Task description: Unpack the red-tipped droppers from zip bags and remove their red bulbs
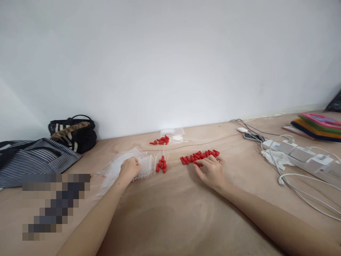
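My left hand [130, 168] is closed at the left end of a row of clear thin tubes [147, 165]. Its fingertips are hidden, so what it grips does not show. Under and beside it lie clear plastic bags [117, 163]. Just right of the row are several tubes with red rubber bulbs [161, 165] on their near ends. My right hand [211, 171] reaches a pile of loose red rubber bulbs [204, 155], its thumb and forefinger pinched on one red rubber bulb [195, 163] at the pile's near edge.
Farther back lie more red bulbs [160, 140] and a clear bag of tubes [176, 136]. A power strip [301, 156] with chargers and white cables is at right, beside stacked colourful frames [319, 126]. A striped bag [39, 158] and black bag [82, 135] stand at left.
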Motion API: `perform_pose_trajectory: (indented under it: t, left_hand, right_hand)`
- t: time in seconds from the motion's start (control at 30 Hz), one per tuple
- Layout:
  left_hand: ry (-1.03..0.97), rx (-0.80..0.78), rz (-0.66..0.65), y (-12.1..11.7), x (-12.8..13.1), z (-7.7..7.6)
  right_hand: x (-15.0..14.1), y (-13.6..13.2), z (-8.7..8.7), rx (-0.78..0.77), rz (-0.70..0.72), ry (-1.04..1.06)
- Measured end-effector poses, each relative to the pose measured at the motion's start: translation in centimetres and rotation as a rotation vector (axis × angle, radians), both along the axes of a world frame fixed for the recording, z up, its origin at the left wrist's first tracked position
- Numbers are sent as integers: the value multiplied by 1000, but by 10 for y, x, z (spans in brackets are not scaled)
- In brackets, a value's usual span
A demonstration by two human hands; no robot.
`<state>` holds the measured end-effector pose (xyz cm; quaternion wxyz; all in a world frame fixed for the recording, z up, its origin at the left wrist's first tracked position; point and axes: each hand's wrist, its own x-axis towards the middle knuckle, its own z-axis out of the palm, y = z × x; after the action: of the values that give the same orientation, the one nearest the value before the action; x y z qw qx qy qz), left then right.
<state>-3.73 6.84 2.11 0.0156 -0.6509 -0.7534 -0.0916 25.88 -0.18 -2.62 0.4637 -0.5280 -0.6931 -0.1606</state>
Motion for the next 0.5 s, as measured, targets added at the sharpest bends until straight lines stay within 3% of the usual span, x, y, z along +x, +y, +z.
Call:
perform_pose_trajectory:
  t: [0.13, 0.3, 0.5]
  left_hand:
    - [41, 2, 3, 3, 0, -3]
    - [73, 79, -24, -6, -1, -7]
    - [91, 554, -386, -41, 10, -24]
  right_hand:
    - [-7, 8, 2, -59, -35, -9]
    - [-20, 27, 12, -252, -102, -83]
    - [-25, 51, 19, -459, -214, -164]
